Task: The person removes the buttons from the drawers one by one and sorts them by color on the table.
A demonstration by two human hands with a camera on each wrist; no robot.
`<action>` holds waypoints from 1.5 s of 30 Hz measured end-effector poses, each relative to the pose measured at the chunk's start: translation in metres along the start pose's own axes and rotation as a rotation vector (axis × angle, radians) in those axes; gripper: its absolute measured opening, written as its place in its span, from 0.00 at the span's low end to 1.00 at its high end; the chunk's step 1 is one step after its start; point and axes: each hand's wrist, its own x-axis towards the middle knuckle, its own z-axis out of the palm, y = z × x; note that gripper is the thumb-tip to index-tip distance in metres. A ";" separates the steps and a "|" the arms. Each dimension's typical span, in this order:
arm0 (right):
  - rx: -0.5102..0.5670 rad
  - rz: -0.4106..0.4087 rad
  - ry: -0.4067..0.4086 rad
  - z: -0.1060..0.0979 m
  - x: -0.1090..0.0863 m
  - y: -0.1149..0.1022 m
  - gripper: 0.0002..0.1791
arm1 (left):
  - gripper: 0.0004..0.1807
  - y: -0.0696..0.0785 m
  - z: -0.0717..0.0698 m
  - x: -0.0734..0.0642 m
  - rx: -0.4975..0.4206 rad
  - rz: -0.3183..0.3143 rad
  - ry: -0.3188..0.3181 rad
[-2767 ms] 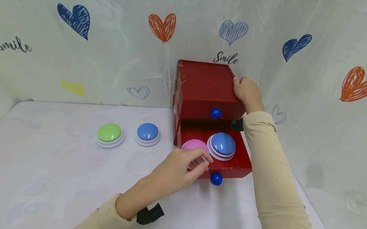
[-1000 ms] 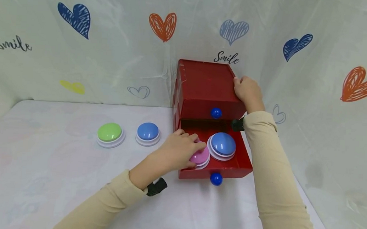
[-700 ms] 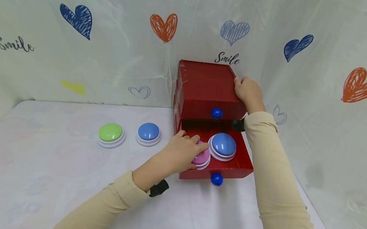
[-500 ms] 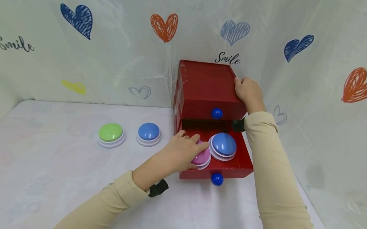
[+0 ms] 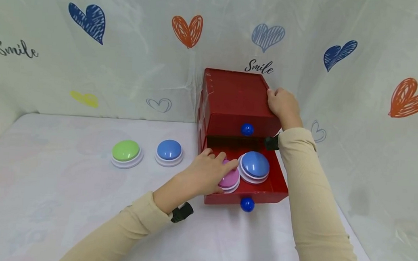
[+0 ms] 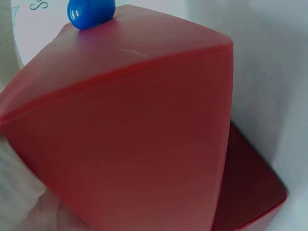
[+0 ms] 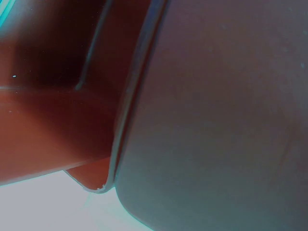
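In the head view, my left hand reaches over the left wall of the pulled-out lower drawer. Its fingers grip a pink dome button with a white base, partly covered by the hand. A blue dome button sits beside it in the drawer. My right hand holds the right edge of the red drawer box. In the left wrist view, the drawer's outer wall and a blue knob fill the frame; the right wrist view has the drawer's inside.
A green dome button and a smaller blue one stand on the white table, left of the box. The shut upper drawer carries a blue knob. Behind hangs a heart-printed curtain.
My left hand has moved from in front of the pink button to its left side and taken hold of it. In the last half second little differs. My right hand has stayed on the box.
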 end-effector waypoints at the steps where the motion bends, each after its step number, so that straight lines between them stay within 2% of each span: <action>1: 0.000 -0.001 -0.001 0.000 0.000 0.000 0.27 | 0.43 0.000 0.000 0.000 0.003 0.000 -0.002; 8: 0.001 -0.010 0.011 0.000 0.000 0.001 0.27 | 0.43 -0.001 0.001 0.001 0.006 0.010 0.007; 15: 0.005 -0.005 0.009 0.000 -0.001 0.001 0.26 | 0.41 -0.003 0.004 0.001 -0.041 0.014 0.060; 28: -0.004 -0.005 0.008 -0.001 0.000 0.000 0.27 | 0.38 -0.006 0.002 -0.001 -0.074 0.041 0.130; 36: -0.002 -0.007 0.000 0.000 0.000 0.001 0.27 | 0.36 -0.010 0.000 0.000 -0.133 0.057 0.181; 45: 0.004 -0.008 -0.004 0.000 0.000 0.001 0.27 | 0.33 -0.014 -0.006 -0.002 -0.274 0.054 0.279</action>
